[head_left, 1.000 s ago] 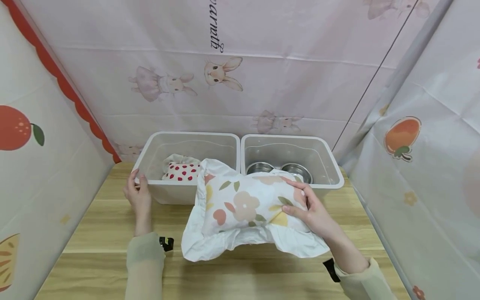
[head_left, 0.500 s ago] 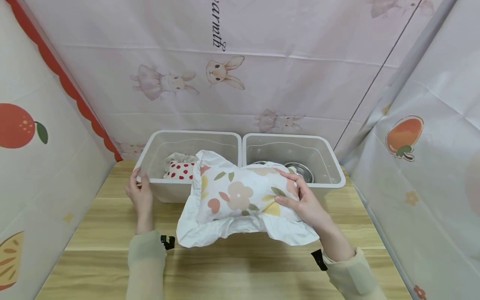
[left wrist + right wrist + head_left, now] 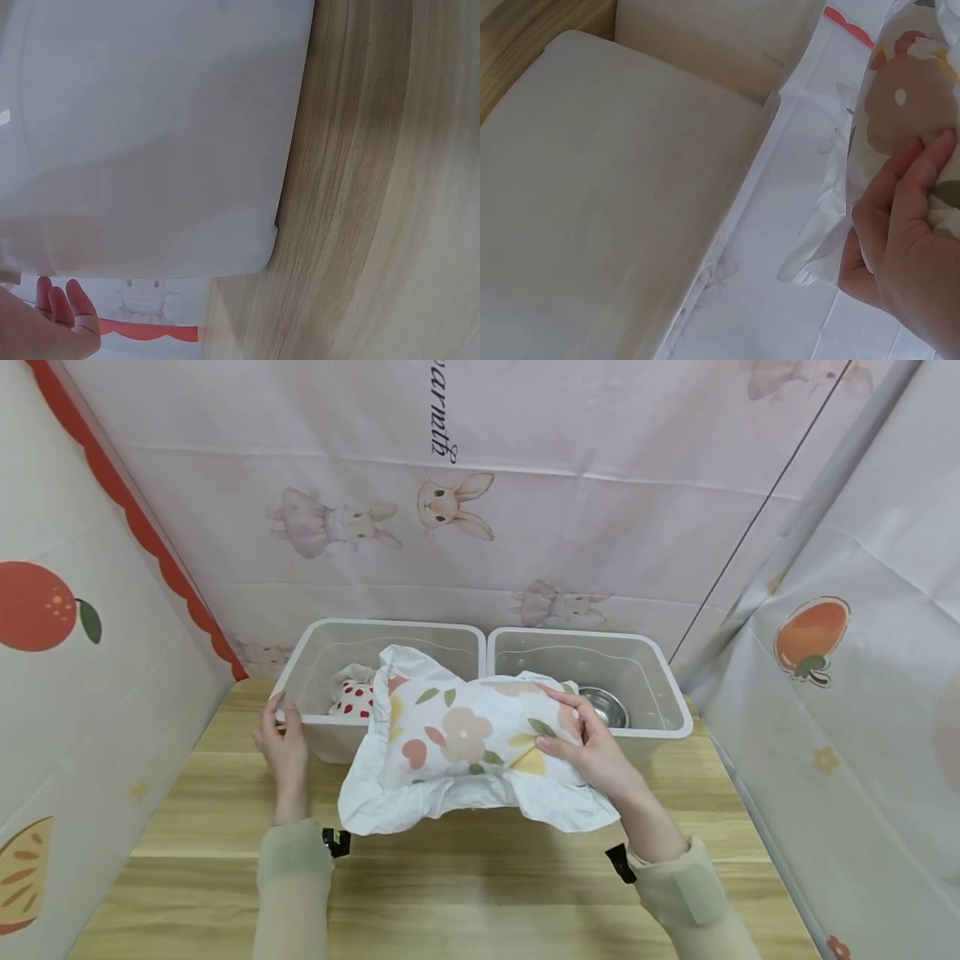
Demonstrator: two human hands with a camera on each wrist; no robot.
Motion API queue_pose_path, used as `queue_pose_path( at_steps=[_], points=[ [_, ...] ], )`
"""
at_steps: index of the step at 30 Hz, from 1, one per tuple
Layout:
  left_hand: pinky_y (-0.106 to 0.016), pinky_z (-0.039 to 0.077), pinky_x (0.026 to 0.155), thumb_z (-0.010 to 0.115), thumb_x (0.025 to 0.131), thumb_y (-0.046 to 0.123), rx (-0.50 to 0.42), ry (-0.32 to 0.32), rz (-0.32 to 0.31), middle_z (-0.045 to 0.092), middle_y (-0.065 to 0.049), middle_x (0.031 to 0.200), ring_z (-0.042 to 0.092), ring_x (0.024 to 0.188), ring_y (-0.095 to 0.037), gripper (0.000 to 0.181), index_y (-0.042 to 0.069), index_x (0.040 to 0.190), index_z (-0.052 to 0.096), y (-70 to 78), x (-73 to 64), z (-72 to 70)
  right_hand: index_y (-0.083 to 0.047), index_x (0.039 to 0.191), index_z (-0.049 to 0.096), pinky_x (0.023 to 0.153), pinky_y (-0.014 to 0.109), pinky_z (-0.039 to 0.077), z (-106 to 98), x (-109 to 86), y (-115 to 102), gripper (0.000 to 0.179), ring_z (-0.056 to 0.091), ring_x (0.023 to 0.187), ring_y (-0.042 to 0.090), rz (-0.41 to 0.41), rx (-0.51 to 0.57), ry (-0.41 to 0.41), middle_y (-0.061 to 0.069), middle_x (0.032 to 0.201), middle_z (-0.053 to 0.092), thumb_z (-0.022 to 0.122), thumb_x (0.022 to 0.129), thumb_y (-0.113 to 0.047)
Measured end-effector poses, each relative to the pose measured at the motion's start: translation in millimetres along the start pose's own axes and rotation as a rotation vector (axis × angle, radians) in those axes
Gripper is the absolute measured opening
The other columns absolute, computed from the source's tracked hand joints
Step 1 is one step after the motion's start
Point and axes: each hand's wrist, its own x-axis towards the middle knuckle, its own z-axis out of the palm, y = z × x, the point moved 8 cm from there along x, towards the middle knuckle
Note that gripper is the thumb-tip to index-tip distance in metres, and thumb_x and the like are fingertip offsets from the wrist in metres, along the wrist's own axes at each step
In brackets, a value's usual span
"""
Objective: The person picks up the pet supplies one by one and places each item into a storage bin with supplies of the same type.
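A small white floral pillow (image 3: 442, 739) with a ruffled edge is raised in front of two bins in the head view. My right hand (image 3: 596, 752) grips its right end, thumb on the near side; the right wrist view also has this hand on the pillow. My left hand (image 3: 283, 743) holds the front left corner of the left bin (image 3: 315, 731) at its rim. Inside that bin lies a cream cloth item with red dots (image 3: 354, 698), partly covered by the pillow. In the left wrist view, fingers (image 3: 81, 298) show beside the bin's wall.
The right bin (image 3: 645, 735) stands next to the left one and contains a round metal bowl (image 3: 606, 708), partly hidden by the pillow. Both bins stand on a wooden table (image 3: 480, 902) against a printed curtain (image 3: 570, 535), with more curtains at both sides.
My right hand has carried the pillow leftward and a little farther away, so it covers more of the dotted item and metal bowls. My left hand stays at the bin's corner.
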Motion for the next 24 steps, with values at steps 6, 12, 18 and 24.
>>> queue_pose_path(
  at_steps=[6,12,18,24],
  points=[
    [-0.024,0.031,0.076,0.048,0.101,0.035,0.018,-0.001,-0.003,0.029,0.009,0.102,0.035,0.085,-0.004,0.042,0.018,0.138,0.054,1.1,-1.0,0.4,-0.013,0.142,0.042,0.092,0.020,0.043,5.2,8.5,1.0,0.065,0.049,0.116,0.013,0.037,0.008,-0.007,-0.001,0.151,0.041,0.071,0.086,0.001],
    [-0.023,0.031,0.076,0.050,0.101,0.033,0.021,0.018,0.010,0.030,0.009,0.100,0.035,0.083,-0.004,0.040,0.017,0.137,0.055,1.6,-0.5,-0.7,-0.013,0.143,0.042,0.089,0.020,0.044,9.1,18.6,1.3,0.065,0.050,0.113,0.013,0.028,0.016,-0.010,0.000,0.150,0.042,0.070,0.086,0.002],
    [-0.023,0.031,0.076,0.050,0.101,0.032,0.011,0.024,0.022,0.030,0.009,0.100,0.035,0.084,-0.004,0.040,0.016,0.137,0.056,1.0,0.2,-0.8,-0.012,0.142,0.042,0.088,0.021,0.045,12.3,27.9,2.7,0.064,0.051,0.112,0.014,0.016,0.033,-0.013,0.000,0.151,0.042,0.069,0.086,0.003],
    [-0.023,0.031,0.077,0.051,0.100,0.033,0.009,0.022,0.028,0.030,0.010,0.099,0.035,0.085,-0.003,0.040,0.017,0.136,0.056,1.1,0.0,-0.4,-0.011,0.142,0.042,0.090,0.020,0.043,14.3,37.5,6.7,0.064,0.050,0.113,0.012,0.002,0.029,-0.006,0.003,0.150,0.043,0.070,0.085,0.003]
  ],
)
